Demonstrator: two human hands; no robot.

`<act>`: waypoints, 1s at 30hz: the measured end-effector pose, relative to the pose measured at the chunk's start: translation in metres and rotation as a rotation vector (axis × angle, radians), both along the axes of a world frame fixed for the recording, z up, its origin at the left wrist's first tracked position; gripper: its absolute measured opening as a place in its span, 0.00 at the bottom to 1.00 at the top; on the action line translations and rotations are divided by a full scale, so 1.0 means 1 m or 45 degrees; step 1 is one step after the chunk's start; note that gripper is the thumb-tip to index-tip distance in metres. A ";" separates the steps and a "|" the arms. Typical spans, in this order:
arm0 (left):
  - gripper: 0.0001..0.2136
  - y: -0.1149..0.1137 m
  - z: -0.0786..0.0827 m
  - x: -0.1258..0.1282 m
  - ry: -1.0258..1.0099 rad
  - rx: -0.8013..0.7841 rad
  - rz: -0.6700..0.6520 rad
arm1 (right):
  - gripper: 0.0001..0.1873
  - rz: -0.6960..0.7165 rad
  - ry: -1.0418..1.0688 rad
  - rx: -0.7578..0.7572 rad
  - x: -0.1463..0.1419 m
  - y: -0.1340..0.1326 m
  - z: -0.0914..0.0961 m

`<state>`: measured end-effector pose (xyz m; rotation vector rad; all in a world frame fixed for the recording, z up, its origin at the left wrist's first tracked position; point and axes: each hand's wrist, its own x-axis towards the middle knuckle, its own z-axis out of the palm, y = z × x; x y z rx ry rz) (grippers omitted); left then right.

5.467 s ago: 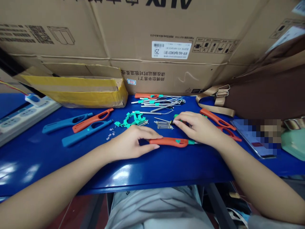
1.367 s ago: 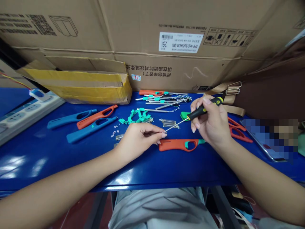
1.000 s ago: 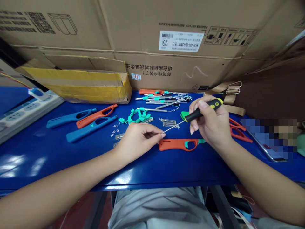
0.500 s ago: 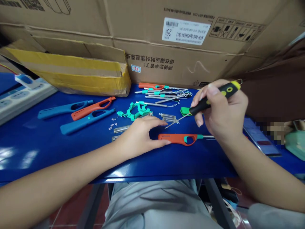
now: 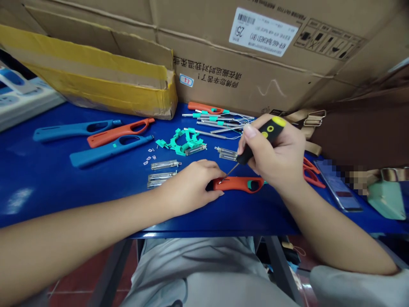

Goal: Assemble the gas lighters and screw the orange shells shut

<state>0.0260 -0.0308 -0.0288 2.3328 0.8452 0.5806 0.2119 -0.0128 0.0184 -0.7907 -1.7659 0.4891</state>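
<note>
An orange gas lighter (image 5: pixel 234 184) lies flat on the blue table, its left end between the thumb and fingers of my left hand (image 5: pixel 194 185), which steadies it. My right hand (image 5: pixel 276 157) is wrapped round the black and yellow handle of a screwdriver (image 5: pixel 267 135). The screwdriver slants down to the left, and its thin tip meets the lighter's body near the left end. My right hand hides the lighter's nozzle. Clear fuel tanks (image 5: pixel 165 165) lie above my left forearm, beside a heap of green plastic pieces (image 5: pixel 179 143).
Two blue lighter shells (image 5: pixel 111 151) and an orange shell (image 5: pixel 119 133) lie at left. Metal nozzle tubes with wires (image 5: pixel 211 123) are at the back, before a large cardboard box (image 5: pixel 204 64). A yellow-taped carton (image 5: pixel 128 89) stands back left; a phone (image 5: pixel 338 187) lies right.
My right hand has moved left and down, bringing the screwdriver tip onto the orange lighter. My left hand has closed in around the lighter's left end. The view has shifted slightly.
</note>
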 end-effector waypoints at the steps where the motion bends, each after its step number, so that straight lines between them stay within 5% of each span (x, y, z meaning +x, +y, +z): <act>1: 0.11 0.000 0.000 0.000 -0.001 0.001 0.000 | 0.13 0.008 -0.005 -0.004 0.000 0.001 -0.001; 15: 0.09 0.001 -0.002 0.000 0.005 0.025 -0.009 | 0.14 0.039 -0.004 -0.153 -0.006 -0.005 -0.005; 19: 0.07 0.001 -0.002 0.001 0.009 0.037 0.001 | 0.07 -0.036 -0.021 -0.102 -0.006 -0.009 -0.008; 21: 0.07 0.001 -0.002 0.001 0.014 0.036 0.001 | 0.14 -0.050 -0.058 -0.063 -0.003 -0.011 -0.009; 30: 0.05 0.000 -0.001 0.000 0.019 0.061 -0.006 | 0.24 0.336 -0.398 0.006 0.021 -0.011 0.009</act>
